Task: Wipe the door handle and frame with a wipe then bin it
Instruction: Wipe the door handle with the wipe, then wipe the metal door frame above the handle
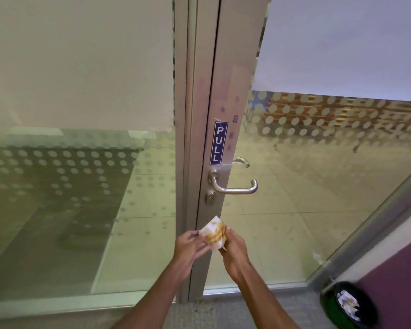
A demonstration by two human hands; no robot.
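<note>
Below handle (234, 186) — both hands (190, 245) pinch stained wipe (215, 233) | bin (349, 305) blurred

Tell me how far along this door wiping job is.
Seemingly late on: the wipe is already brown-stained, so some wiping looks done, though purple smudges remain on the door frame above the PULL sticker. Left hand and right hand hold the wipe below the handle. Left: binning it in the bin.

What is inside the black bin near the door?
Inside the black bin lies crumpled white paper, beside green on its inner left wall. Anything beneath the paper is covered, and the picture is blurred there.
</note>
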